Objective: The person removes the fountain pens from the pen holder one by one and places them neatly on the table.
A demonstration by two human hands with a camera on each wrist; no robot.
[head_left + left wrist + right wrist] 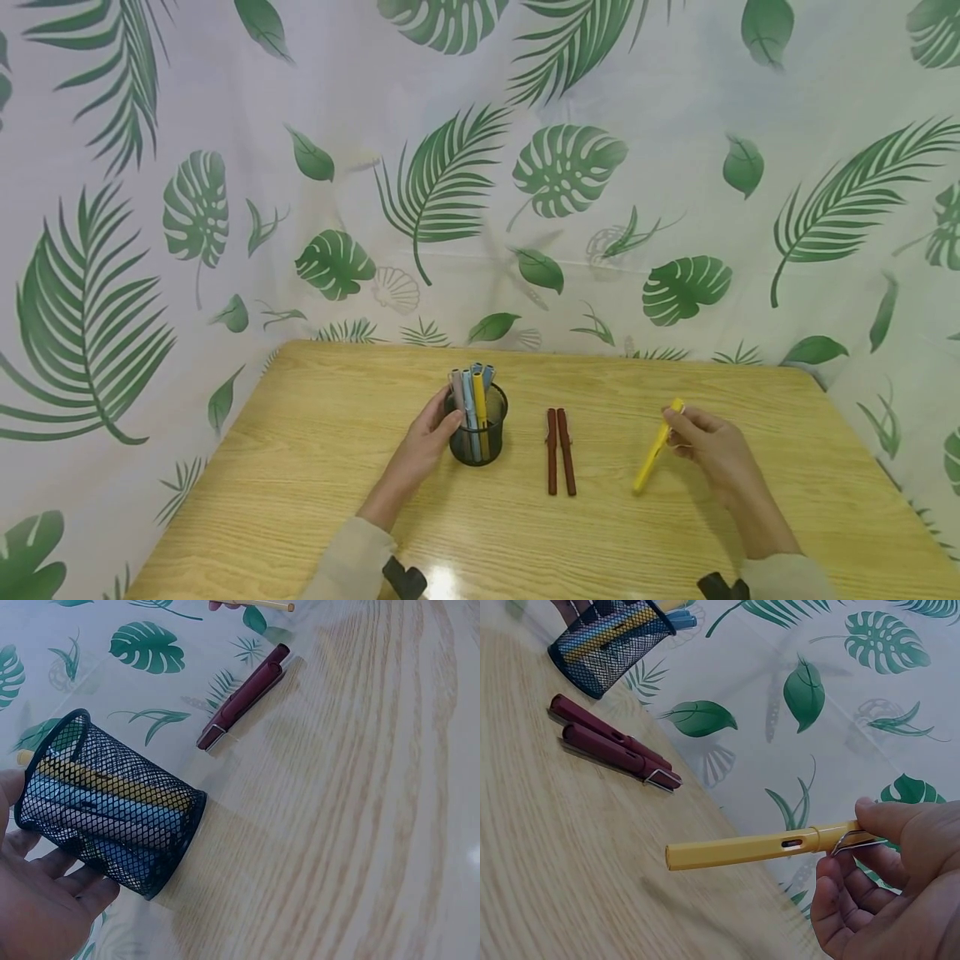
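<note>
My left hand (429, 433) grips a black mesh pen cup (112, 802) standing on the table, thumb at its rim and fingers around its far side. Several pens lean in the cup: a yellow pen (479, 396), blue ones and a greyish one. To the right, my right hand (889, 889) pinches another yellow pen (742, 851) by its clip end between thumb and fingers. That pen slants over the table, its free end pointing down and left in the head view. Between the hands, two dark red pens (558, 450) lie side by side with metal clips.
The wooden table (300, 467) spreads beneath both hands. Behind it and along its sides hangs a white cloth (465, 208) printed with green leaves. A bright glare spot shows near the table's front.
</note>
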